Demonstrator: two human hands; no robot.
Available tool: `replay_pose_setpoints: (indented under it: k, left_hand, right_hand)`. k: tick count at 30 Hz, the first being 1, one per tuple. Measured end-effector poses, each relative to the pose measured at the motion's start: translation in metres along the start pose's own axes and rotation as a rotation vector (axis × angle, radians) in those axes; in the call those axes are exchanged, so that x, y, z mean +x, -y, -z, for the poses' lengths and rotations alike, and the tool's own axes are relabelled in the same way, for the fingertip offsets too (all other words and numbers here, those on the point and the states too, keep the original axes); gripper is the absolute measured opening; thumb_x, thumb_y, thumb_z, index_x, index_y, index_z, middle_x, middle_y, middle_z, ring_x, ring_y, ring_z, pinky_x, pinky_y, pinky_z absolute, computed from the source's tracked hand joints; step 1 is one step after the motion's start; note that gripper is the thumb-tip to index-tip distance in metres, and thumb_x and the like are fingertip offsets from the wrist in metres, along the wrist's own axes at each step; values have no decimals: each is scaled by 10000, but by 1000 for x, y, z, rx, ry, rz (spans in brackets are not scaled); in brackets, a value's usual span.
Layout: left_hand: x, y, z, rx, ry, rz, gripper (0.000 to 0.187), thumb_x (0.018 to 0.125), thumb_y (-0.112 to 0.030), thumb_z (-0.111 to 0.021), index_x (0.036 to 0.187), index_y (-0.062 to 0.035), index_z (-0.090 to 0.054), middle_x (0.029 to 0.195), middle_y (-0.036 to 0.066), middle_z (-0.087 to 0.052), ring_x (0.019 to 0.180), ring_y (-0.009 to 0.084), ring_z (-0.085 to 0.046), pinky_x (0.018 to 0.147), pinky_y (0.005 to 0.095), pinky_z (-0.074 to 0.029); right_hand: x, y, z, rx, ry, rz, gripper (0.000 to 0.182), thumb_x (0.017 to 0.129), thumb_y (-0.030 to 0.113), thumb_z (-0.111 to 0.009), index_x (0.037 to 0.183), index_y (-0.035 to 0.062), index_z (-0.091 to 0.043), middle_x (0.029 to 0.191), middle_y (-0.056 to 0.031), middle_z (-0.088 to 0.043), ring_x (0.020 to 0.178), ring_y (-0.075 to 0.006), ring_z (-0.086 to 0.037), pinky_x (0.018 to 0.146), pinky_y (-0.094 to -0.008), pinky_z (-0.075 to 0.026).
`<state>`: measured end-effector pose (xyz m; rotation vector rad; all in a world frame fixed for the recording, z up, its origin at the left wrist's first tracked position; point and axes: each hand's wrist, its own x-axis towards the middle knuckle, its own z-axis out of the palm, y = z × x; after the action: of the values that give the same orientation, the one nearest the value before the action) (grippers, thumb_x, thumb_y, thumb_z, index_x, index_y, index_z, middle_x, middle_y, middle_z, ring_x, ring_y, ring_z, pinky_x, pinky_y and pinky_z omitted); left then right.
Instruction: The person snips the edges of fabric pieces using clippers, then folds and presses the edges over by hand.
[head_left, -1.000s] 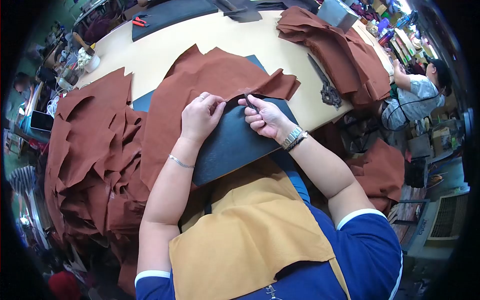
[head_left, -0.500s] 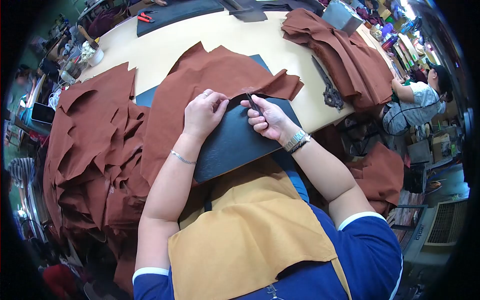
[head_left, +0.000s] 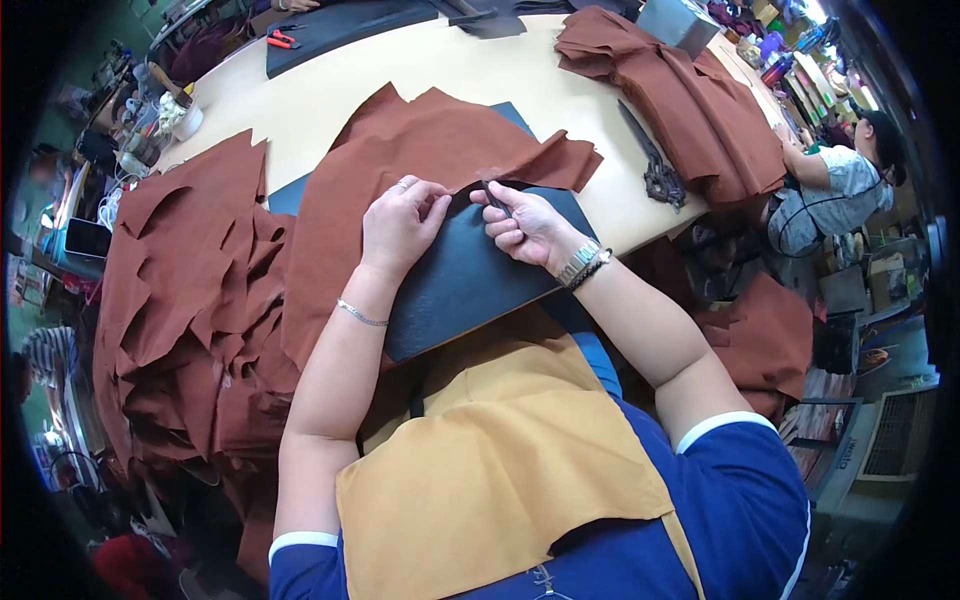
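Note:
Reddish-brown leather [head_left: 400, 140] lies over a dark board [head_left: 470, 275] at the near edge of the pale table. My left hand [head_left: 403, 222] pinches the leather's near edge between thumb and fingers. Close to its right, my right hand [head_left: 530, 230] is closed around a small dark tool [head_left: 494, 200], whose tip is at the same edge. What kind of tool it is cannot be made out. The leather's right end is folded up beyond my right hand.
More brown leather [head_left: 190, 270] is heaped at the left, and a stack [head_left: 690, 110] lies at the right beside large dark scissors [head_left: 655, 165]. A red cutter [head_left: 283, 40] and a white pot [head_left: 186, 120] are farther back. A person [head_left: 840, 190] is at the right.
My right hand has moved slightly left with the tool, closer to my left hand. The whole view has shifted a little. My left hand still pinches the leather edge.

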<state>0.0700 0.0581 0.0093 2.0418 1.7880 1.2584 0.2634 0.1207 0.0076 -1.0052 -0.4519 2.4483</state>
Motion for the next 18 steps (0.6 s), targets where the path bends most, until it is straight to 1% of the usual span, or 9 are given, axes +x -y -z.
replay_pose_setpoints:
  k: [2, 5, 7, 11, 12, 13, 14, 16, 18]
  left_hand:
    - [5, -11, 8, -62, -16, 34, 120, 866, -165, -724, 900, -54, -696, 783, 57, -637, 654, 137, -628, 616, 267, -516]
    - [11, -53, 38, -454, 69, -77, 154, 895, -150, -702, 874, -5, -656, 766, 75, -610, 687, 127, -606, 645, 243, -489]
    - [-3, -102, 75, -939, 352, 34, 235, 911, -198, -687, 836, 13, -616, 769, 76, -597, 707, 144, -576, 656, 247, -461]
    - [-30, -171, 104, -1271, 674, -276, 199, 924, -189, -655, 886, 3, -621, 804, 75, -608, 751, 152, -586, 685, 259, -467]
    - [-35, -181, 103, -1290, 710, -333, 192, 927, -187, -647, 898, 1, -622, 813, 75, -611, 762, 155, -588, 693, 262, -469]
    - [-39, -186, 103, -1293, 726, -367, 186, 930, -185, -639, 911, -1, -623, 822, 75, -614, 773, 157, -591, 700, 265, -470]
    - [-41, -190, 104, -1287, 738, -394, 180, 933, -183, -631, 923, -4, -624, 831, 75, -617, 785, 159, -593, 707, 268, -472]
    - [-44, -193, 104, -1261, 745, -431, 171, 939, -179, -614, 948, -8, -626, 849, 74, -623, 807, 163, -598, 722, 273, -475]
    - [-44, -191, 107, -1222, 755, -456, 167, 945, -175, -598, 973, -13, -628, 866, 74, -629, 829, 167, -602, 736, 279, -478]
  right_hand:
    - [-6, -2, 8, -10, 42, 36, 301, 1058, 350, -438, 1143, 81, -543, 693, 39, -408, 508, -26, -326, 385, -157, -253]
    - [-33, 11, 15, -281, -62, 409, 331, 1048, 383, -450, 1072, 80, -580, 650, 52, -400, 496, -33, -332, 398, -178, -251]
    - [-43, 34, 30, -491, -274, 713, 344, 1040, 394, -471, 1073, 79, -606, 641, 87, -373, 476, -26, -300, 401, -178, -257]
    - [-34, 112, 136, -975, -676, 722, 361, 1002, 423, -538, 1150, 106, -627, 678, 96, -427, 486, -3, -367, 411, -182, -307]
    - [-33, 118, 146, -992, -751, 773, 263, 1007, 351, -546, 1035, 97, -608, 645, 85, -415, 468, -22, -359, 399, -194, -288]
    - [-22, 134, 178, -1031, -797, 781, 352, 998, 349, -555, 1162, 42, -609, 667, 78, -454, 479, -33, -391, 413, -215, -322]
    - [-27, 143, 182, -1232, -896, 711, 424, 982, 335, -573, 1227, -10, -591, 797, -11, -601, 643, -121, -565, 582, -275, -475]
    - [-13, 148, 191, -1624, -901, 1277, 471, 957, 299, -608, 1285, -36, -567, 1016, -134, -668, 931, -235, -631, 841, -342, -495]
    - [-20, 133, 152, -1646, -863, 1394, 424, 949, 273, -619, 1247, -28, -591, 1115, -185, -652, 1062, -286, -601, 927, -376, -458]
